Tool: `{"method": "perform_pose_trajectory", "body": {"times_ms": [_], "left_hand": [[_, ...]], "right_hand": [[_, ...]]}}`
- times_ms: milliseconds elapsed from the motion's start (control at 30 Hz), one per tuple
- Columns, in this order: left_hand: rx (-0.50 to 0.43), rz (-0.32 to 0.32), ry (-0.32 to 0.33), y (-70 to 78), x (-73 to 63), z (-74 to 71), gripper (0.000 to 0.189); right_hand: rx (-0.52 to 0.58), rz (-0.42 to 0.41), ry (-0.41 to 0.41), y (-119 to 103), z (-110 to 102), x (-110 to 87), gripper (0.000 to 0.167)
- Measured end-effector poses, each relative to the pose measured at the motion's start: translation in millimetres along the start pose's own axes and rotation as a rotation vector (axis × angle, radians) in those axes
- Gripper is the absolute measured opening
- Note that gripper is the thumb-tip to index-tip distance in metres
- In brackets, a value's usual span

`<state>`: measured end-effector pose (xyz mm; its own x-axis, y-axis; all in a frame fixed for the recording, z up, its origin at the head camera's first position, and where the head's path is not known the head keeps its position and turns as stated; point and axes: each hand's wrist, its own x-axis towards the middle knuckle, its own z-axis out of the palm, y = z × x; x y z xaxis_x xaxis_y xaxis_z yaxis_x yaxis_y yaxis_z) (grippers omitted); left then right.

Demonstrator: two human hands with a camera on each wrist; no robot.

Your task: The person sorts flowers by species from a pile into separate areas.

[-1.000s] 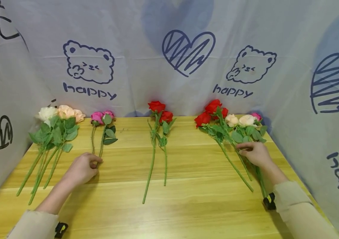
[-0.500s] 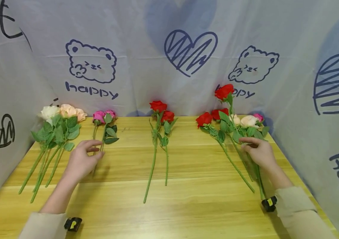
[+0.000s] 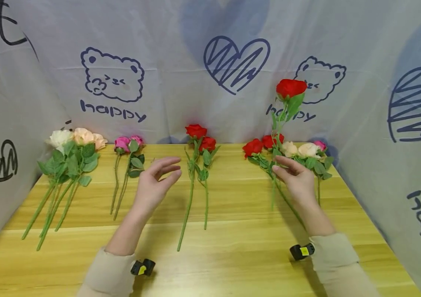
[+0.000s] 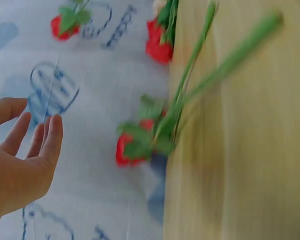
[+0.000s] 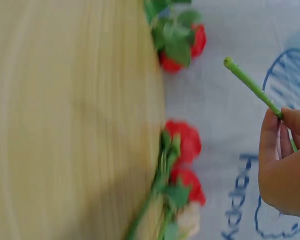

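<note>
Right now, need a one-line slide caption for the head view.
Right hand lifts a red rose upright off the wooden table; open left hand hovers between flower groups.

Flowers in four groups across my table [image 3: 232, 255]

Bunch [image 3: 70, 156] far left, pair [image 3: 126, 159] beside it, another pair [image 3: 198, 165] centre, heap [image 3: 299, 154] right; my right hand [image 3: 295, 177] holds one stem [image 3: 282, 119] upright before the heap.

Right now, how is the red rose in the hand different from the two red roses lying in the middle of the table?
The held red rose stands upright, above the table; the middle red roses lie flat on it. The right hand grips the held rose's stem, while no hand touches the middle pair; the left hand hovers open beside them. The held rose is single; the middle ones are two, side by side. All have red blooms, green stems and leaves.
</note>
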<state>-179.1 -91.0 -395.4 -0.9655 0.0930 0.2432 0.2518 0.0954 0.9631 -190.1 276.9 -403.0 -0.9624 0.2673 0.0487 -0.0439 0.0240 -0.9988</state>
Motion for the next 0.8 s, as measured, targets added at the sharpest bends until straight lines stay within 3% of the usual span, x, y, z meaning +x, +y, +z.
{"method": "perform_pose_trajectory", "body": {"times_ms": [167, 300, 467, 800], "left_hand": [[0.018, -0.007, -0.132, -5.2, 0.2, 43.3, 0.033], [0.071, -0.018, -0.255, -9.1, -2.7, 66.6, 0.03], [0.103, -0.04, -0.305, -13.8, -5.2, 74.6, 0.029], [0.094, -0.073, -0.251, -22.6, -6.5, 72.2, 0.024]], "right_hand": [[0.11, -0.022, -0.033, 0.6, 39.2, -7.3, 0.041], [0.152, -0.054, -0.091, 2.1, 67.5, -15.2, 0.04], [0.156, -0.059, -0.165, 4.3, 96.9, -21.6, 0.037], [0.188, -0.037, -0.175, 12.2, 127.2, -24.7, 0.034]]}}
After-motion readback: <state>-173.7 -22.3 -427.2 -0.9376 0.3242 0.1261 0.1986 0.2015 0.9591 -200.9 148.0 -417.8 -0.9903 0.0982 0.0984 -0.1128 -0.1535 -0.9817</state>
